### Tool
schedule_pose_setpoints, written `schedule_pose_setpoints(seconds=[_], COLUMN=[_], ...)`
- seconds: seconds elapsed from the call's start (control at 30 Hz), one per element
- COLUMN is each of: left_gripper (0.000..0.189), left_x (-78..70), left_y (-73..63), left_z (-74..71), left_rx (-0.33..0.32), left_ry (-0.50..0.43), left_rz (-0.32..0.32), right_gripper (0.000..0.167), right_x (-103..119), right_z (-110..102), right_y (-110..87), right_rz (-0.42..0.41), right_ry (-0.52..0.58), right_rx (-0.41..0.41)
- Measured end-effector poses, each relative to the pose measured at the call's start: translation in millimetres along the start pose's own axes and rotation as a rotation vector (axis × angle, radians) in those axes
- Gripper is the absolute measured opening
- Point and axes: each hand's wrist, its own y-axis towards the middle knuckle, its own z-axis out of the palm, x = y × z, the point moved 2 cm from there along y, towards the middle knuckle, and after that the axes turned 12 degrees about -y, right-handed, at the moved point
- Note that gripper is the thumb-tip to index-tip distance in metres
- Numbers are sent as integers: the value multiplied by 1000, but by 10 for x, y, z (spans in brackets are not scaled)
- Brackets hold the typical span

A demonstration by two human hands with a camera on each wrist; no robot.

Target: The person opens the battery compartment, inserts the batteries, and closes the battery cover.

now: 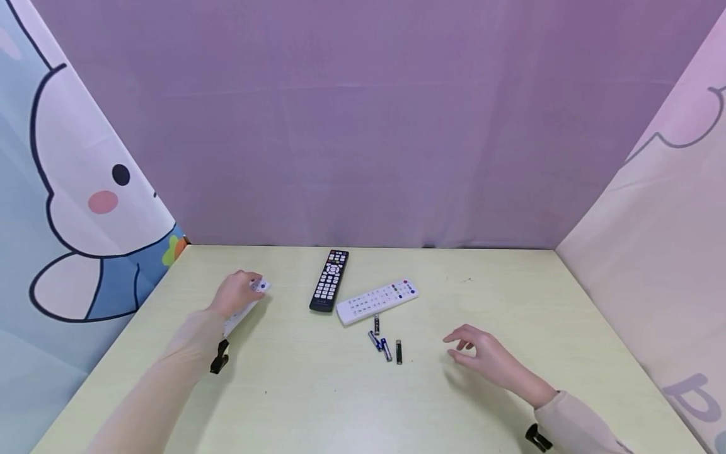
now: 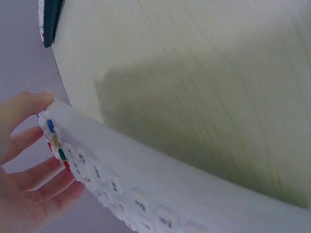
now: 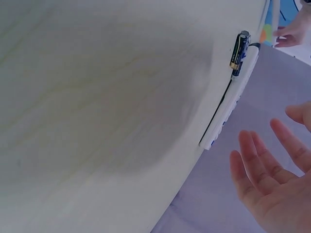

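My left hand (image 1: pixel 237 294) grips a white remote control (image 2: pixel 146 170) by its far end, at the left of the table. In the left wrist view the thumb lies on one edge and the fingers on the button side, near coloured buttons. Part of that remote is hidden under the hand and wrist in the head view. My right hand (image 1: pixel 482 358) hovers over the right half of the table, fingers loosely bent and holding nothing. Nearest to it lie several small batteries (image 1: pixel 399 352), some blue and some dark. A second white remote control (image 1: pixel 377 301) lies just behind them.
A black remote control (image 1: pixel 329 280) lies left of the second white one, pointing toward the back edge. The pale table (image 1: pixel 317 403) meets a purple curtain (image 1: pixel 363 126) at the back. Printed cloth panels (image 1: pixel 102 157) flank both sides.
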Motion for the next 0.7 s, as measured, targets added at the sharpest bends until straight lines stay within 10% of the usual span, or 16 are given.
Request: schedule_pose_setpoints(seconds=[0.7], left_gripper=[35], left_x=[74], left_y=[24], left_z=[221], left_rx=[-35], left_ry=[40], left_rz=[-23], right_gripper=[16], right_x=[8], right_z=[10], right_y=[3], right_rz=[19], right_ry=[26], right_rx=[45])
